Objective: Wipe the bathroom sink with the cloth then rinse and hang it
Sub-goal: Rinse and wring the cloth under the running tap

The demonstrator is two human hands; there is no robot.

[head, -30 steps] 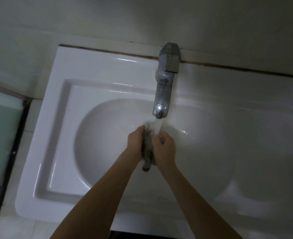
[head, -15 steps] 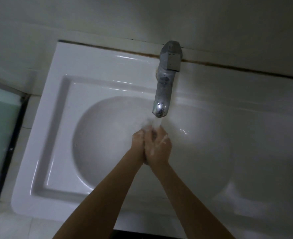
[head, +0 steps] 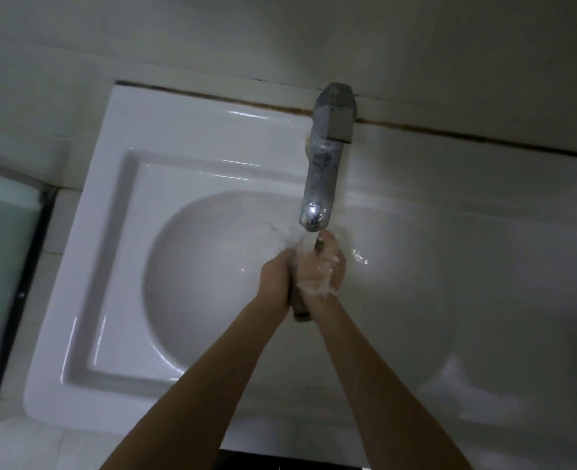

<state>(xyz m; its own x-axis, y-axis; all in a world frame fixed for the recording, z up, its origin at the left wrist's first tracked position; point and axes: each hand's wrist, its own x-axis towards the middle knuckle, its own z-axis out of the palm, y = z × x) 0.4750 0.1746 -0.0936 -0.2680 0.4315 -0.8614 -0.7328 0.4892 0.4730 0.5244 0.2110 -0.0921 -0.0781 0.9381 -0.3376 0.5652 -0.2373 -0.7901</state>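
No text, label, brand or number can be read anywhere, neither on the faucet [head: 324, 157] at twelve o'clock nor on the sink [head: 117, 252].

Bathroom — white sink [head: 87, 252], metal faucet [head: 321, 171]

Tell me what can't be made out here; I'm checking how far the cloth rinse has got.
Head view only:
- cloth: mostly hidden between the left hand and right hand; only dark ends show.
- sink drain: covered by hands and forearms.
- Water stream under the faucet: blurred spray.
- Hanging place: none in frame.
- Sink's right side: fades into shadow.
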